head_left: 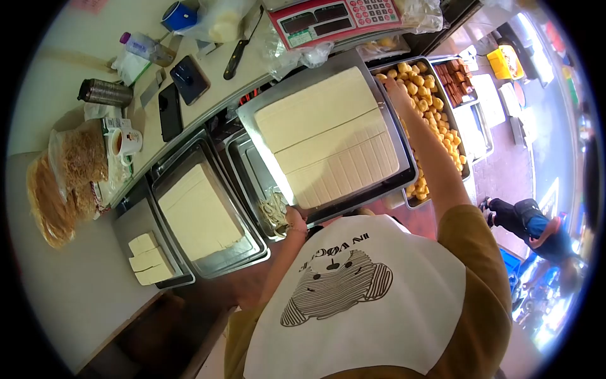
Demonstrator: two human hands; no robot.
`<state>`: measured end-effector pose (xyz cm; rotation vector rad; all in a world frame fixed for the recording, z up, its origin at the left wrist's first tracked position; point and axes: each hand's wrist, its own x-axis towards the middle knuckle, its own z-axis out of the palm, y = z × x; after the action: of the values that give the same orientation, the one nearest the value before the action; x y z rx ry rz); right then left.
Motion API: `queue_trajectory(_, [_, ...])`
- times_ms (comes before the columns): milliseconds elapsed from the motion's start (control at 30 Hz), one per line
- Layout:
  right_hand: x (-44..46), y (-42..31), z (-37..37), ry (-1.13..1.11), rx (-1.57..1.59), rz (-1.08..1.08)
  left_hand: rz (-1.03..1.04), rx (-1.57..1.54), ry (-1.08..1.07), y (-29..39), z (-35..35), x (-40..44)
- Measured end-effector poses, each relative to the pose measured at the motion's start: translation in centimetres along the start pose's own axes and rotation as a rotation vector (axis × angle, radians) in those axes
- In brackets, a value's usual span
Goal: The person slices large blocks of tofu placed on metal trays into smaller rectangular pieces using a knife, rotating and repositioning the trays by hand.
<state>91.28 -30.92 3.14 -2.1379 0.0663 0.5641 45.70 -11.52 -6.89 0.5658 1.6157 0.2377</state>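
Note:
A large metal tray carries a wide slab of white tofu, cut across by long lines and, in its nearer part, scored into narrow strips. It sits higher than the trays around it and overlaps one on its left. My left hand is closed on this tray's near left corner, its fingertips partly hidden. My right hand grips the far right side of the same tray, beside golden fried tofu puffs. Pale thin scraps lie in a lower tray next to my left hand.
Two more trays of tofu stand to the left. Along the back counter are a red scale, a knife, two phones, a mug and bagged goods. Brown blocks lie at right; a person is beyond.

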Motion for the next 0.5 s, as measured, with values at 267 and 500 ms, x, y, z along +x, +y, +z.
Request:
queue_trajectory(267, [-19.3, 3.1, 1.6, 0.627, -0.234, -0.386, -0.143, -0.040, -0.234, 2.0, -1.0, -0.1])
queue_trajectory(500, [-27.0, 10.4, 7.2, 0.734, 0.052, 0.005, -0.055, 0.021, -0.203, 5.6, 0.5, -3.4])
